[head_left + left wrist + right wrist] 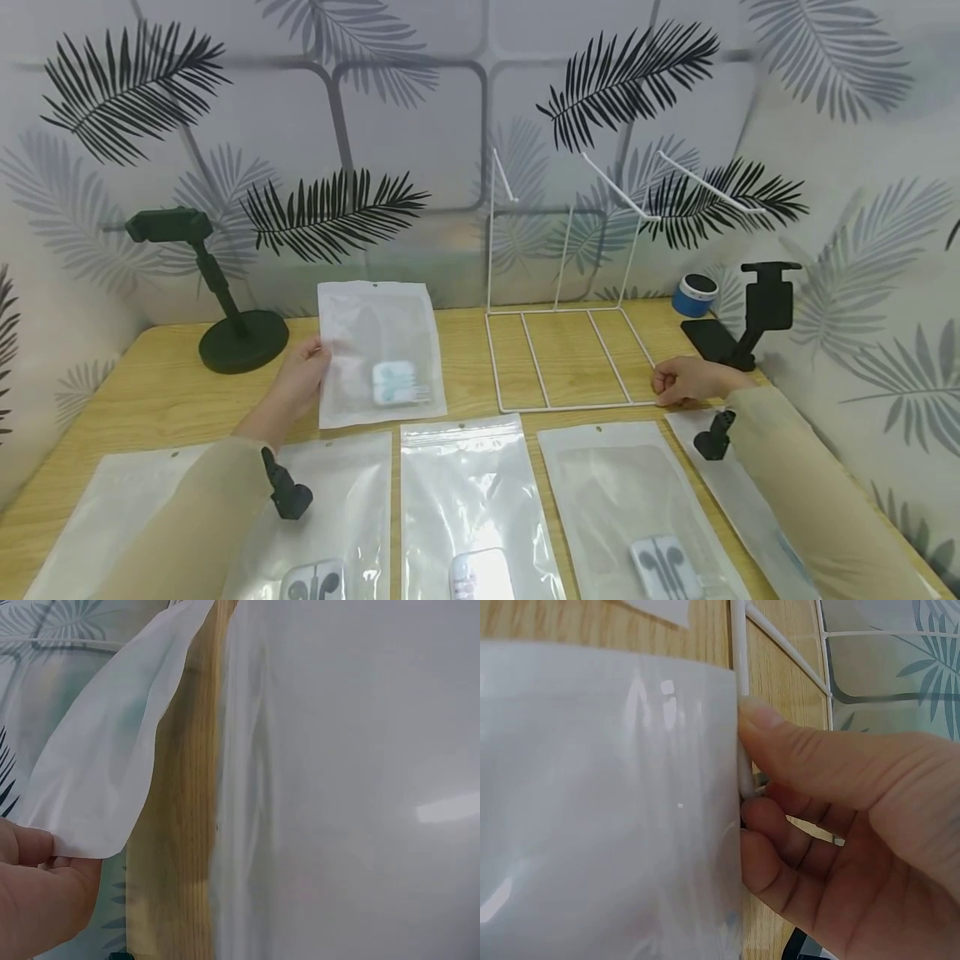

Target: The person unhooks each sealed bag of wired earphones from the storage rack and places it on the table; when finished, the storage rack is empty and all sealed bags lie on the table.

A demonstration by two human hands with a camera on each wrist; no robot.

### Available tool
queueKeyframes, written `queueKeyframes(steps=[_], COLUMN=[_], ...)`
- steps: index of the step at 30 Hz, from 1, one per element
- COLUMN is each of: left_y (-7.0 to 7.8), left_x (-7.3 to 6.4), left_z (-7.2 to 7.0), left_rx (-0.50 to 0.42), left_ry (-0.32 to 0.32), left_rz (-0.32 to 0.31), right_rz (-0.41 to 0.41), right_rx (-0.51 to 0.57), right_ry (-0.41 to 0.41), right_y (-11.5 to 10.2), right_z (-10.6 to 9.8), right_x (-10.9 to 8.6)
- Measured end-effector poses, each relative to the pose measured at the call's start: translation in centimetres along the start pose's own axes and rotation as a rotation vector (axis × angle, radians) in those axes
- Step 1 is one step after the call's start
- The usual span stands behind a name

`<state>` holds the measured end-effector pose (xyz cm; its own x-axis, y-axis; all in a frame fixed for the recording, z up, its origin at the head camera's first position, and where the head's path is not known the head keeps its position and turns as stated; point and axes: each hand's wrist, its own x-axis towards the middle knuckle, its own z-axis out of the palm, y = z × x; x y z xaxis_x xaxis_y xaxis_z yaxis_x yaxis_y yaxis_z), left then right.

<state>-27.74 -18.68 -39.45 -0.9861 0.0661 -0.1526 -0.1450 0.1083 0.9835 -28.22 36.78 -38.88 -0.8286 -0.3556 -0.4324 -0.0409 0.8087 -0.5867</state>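
In the head view my left hand (302,372) pinches the left edge of a small white-and-clear zip bag (348,321). A white earphone case shows through the lower part of that bag, which hangs upright over the table behind the front row. The left wrist view shows thumb and fingers on the edge of the same bag (112,750). At the right, my right hand (693,380) holds the front right corner of a white wire rack (570,408). Its thumb lies on the white wire (741,645) in the right wrist view, with the fingers curled beneath.
Along the front of the wooden table (97,417) lie several larger zip bags, among them a middle one (461,475) and one to its right (611,475). A black stand (243,342) is at back left. A phone holder (768,300) and blue round speaker (692,302) stand at right.
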Motion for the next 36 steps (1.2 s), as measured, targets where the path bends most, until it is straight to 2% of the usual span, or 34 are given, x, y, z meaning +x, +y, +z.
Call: queueKeyframes(steps=[7,15,19,27,30,36], left_y=[-0.1,-0.7,-1.1,-1.4,-1.3,-1.3], left_x=[0.7,1.5,2.0,2.5,2.6,2.9], left_z=[-0.2,-0.3,-0.4,-0.5,-0.6,-0.8], left_rx=[0.047,0.202,0.233,0.377,0.383,0.314], left_ry=[0.007,-0.005,0.016,0.051,0.056,0.061], left_rz=[-0.072,-0.114,-0.129,-0.187,-0.199,-0.197], right_rz=[0.002,-0.008,-0.015,0.002,0.0,-0.003], right_rx=[-0.007,-0.009,-0.009,-0.003,-0.004,-0.003], right_ry=[0.002,0.001,0.0,-0.002,-0.005,-0.001], right_y=[0.3,0.4,0.4,0.4,0.3,0.2], right_z=[-0.1,-0.2,-0.1,0.0,0.0,-0.1], right_x=[0.2,0.2,0.2,0.5,0.5,0.4])
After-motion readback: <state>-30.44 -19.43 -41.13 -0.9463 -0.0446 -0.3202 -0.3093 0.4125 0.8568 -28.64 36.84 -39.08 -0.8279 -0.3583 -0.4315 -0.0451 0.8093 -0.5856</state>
